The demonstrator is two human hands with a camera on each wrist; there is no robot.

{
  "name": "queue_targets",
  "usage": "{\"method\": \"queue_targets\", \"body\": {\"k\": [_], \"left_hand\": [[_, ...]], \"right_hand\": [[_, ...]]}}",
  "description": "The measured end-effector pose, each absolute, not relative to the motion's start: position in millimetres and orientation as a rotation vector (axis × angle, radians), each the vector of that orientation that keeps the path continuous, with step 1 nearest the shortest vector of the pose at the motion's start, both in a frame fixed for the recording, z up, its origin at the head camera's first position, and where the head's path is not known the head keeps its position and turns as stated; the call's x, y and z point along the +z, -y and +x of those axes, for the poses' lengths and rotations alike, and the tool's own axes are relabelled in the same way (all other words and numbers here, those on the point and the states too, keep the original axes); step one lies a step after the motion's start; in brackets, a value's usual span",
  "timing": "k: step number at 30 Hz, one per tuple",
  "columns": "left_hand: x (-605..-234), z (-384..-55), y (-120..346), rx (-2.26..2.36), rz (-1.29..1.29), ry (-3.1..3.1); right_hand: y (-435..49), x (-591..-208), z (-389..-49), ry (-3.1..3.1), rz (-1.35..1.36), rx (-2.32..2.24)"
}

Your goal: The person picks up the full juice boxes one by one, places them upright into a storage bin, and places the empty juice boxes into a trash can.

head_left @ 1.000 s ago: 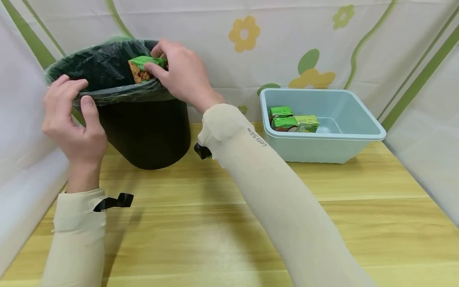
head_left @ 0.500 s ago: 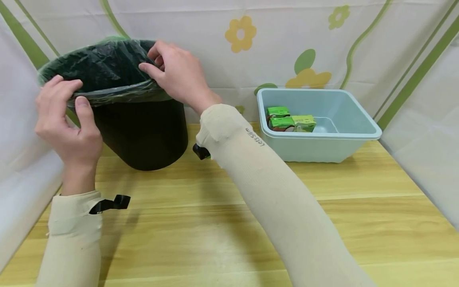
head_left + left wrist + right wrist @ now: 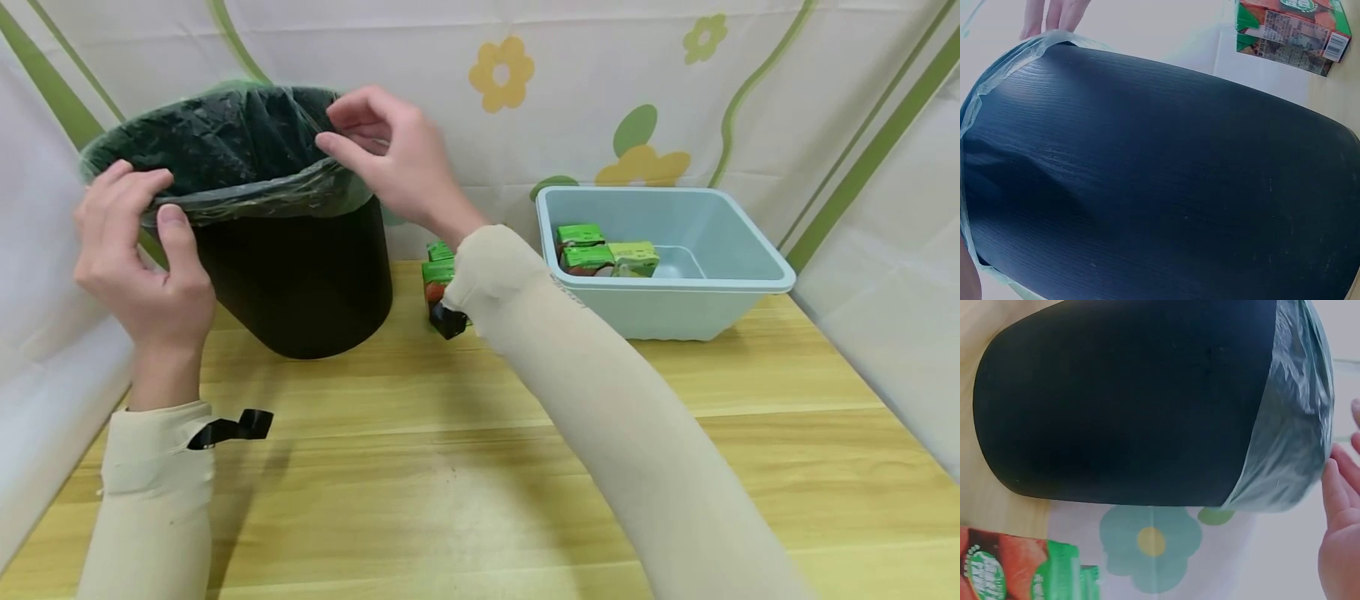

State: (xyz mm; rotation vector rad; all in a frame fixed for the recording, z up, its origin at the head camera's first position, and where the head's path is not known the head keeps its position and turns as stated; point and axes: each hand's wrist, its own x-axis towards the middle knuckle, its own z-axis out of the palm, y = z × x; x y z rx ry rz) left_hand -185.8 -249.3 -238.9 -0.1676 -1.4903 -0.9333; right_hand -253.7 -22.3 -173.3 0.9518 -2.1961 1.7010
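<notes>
A black trash bin (image 3: 300, 283) stands tilted-looking at the left, its mouth lined with a translucent green bag (image 3: 225, 133) folded over the rim. My left hand (image 3: 146, 258) grips the near-left rim, with the thumb outside and the fingers over the edge. At the right side of the rim is my right hand (image 3: 405, 154), fingers loosely bent, holding nothing, fingertips close to the liner. Green-and-red drink cartons (image 3: 1010, 562) stand on the table just right of the bin. In the head view my right sleeve (image 3: 502, 275) partly hides them.
To the right sits a light blue plastic basin (image 3: 660, 312) with several green cartons (image 3: 588, 258) at its left end. Everything stands on a wood-grain table (image 3: 420, 467). A white flower-print curtain (image 3: 570, 92) hangs behind.
A green carton pinched in my right hand at the bin's mouth went out of sight inside. The right hand then moved right, uncovering part of the cartons beside the bin. The left hand kept its hold.
</notes>
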Motion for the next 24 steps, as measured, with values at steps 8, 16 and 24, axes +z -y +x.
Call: {"method": "queue_targets", "body": {"k": [8, 16, 24], "left_hand": [[-236.9, -183.0, 244.5, -0.93, -0.156, 1.5], [-233.3, -177.4, 236.6, -0.902, -0.139, 1.521], [-233.4, -177.4, 236.9, -0.899, -0.138, 1.528]], "right_hand": [[-4.7, -199.6, -257.3, 1.962, 0.888, 1.926], [-30.2, -236.8, -257.8, 2.077, 0.817, 1.908], [-49.4, -276.8, -258.5, 2.223, 0.708, 1.892]]}}
